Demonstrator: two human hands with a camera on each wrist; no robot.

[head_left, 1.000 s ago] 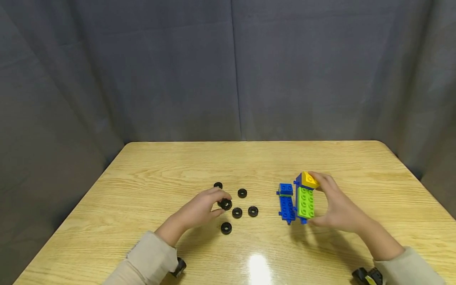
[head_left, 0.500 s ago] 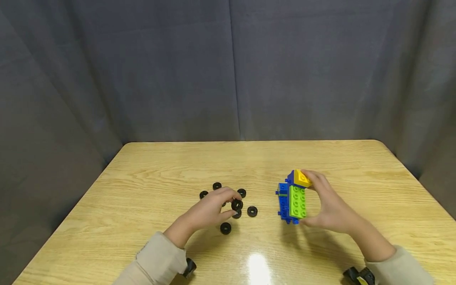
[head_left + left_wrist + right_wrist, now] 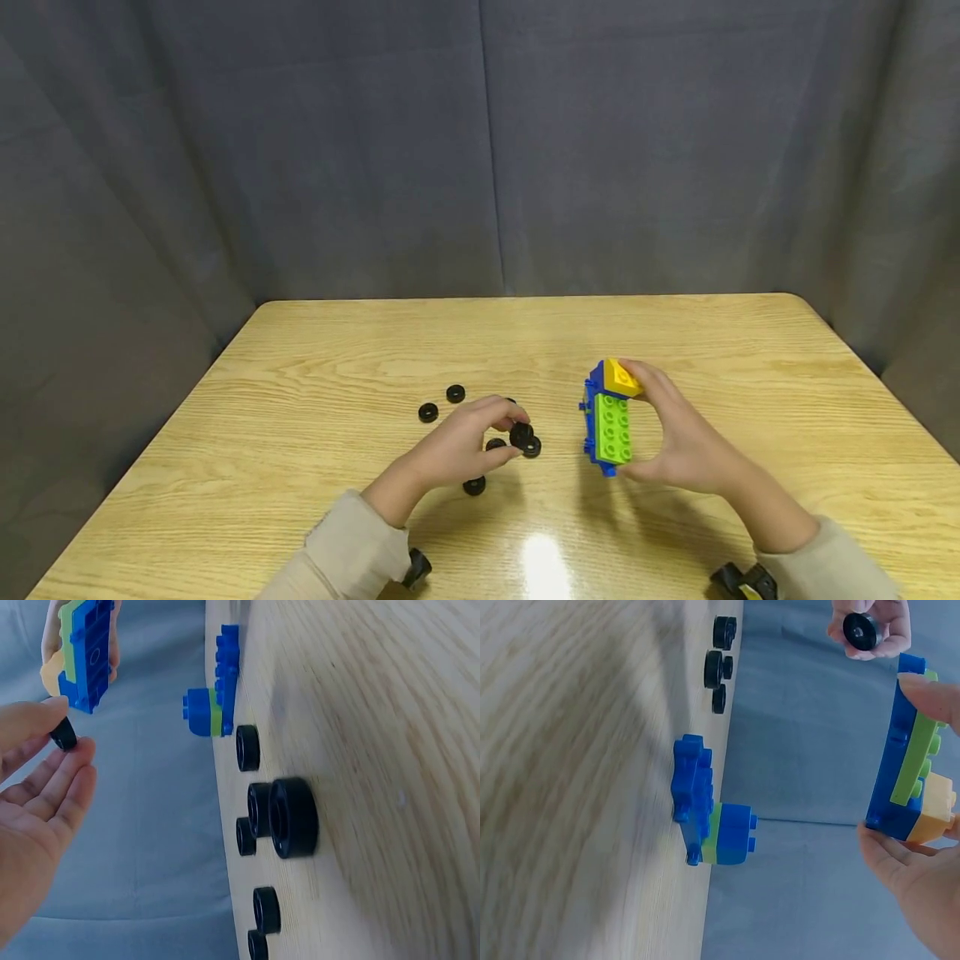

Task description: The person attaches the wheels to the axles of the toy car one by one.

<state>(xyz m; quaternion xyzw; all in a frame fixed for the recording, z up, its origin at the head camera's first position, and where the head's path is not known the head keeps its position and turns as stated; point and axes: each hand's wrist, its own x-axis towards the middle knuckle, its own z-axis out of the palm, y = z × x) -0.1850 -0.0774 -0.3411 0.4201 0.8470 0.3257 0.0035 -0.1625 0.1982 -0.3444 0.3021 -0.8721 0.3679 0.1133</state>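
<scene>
Between thumb and fingers my left hand (image 3: pixel 457 446) pinches a black toy wheel (image 3: pixel 64 734), above the table. My right hand (image 3: pixel 686 450) holds a toy car built of blocks (image 3: pixel 613 429) by its two ends, raised off the table. This car has a blue wheel base (image 3: pixel 894 750), a lime green studded plate and a yellow sloped brick at its far end. Below it on the table stands a second block car (image 3: pixel 697 799), blue with a thin green layer; in the head view the held car mostly hides it.
Several more black wheels lie loose on the wooden table (image 3: pixel 337 358), among them a far wheel (image 3: pixel 455 393), a left wheel (image 3: pixel 428 412) and a near wheel (image 3: pixel 474 485). Some sit partly behind the left hand. A grey curtain (image 3: pixel 375 167) hangs behind the table.
My left hand has moved right with the pinched wheel. My right hand has brought the held car left, so it now overlaps the blue car on the table in the head view.
</scene>
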